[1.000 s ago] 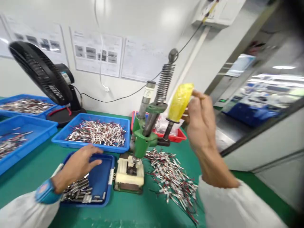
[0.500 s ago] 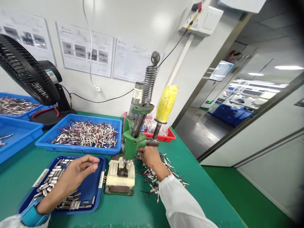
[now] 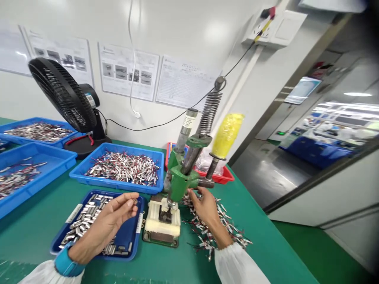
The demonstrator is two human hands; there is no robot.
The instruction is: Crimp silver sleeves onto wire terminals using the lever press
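My left hand [image 3: 114, 217], a blue band at its wrist, is above the dark blue tray [image 3: 137, 236] of metal cylinders [image 3: 85, 215]. Its thumb and fingers are pinched at something too small to make out. To the right of the green hand press [image 3: 180, 181], my right hand [image 3: 204, 203] reaches over a loose pile of wired parts [image 3: 233, 232]. Its thumb and forefinger are apart, but the fingertips are partly behind the press, so what they touch is hidden. The press's pale base [image 3: 162, 227] sits between both hands.
Blue bins [image 3: 118, 185] of wired parts stand at the back and left. A black fan [image 3: 63, 94] is behind them. The press's yellow handle [image 3: 227, 136] rises at the right, with a red bin [image 3: 226, 177] behind it. A cable [image 3: 160, 127] crosses the wall.
The view has shifted, so the whole scene sits further right. My left hand's fingertips have drawn closer together. My right hand's thumb and forefinger now show beside the press.
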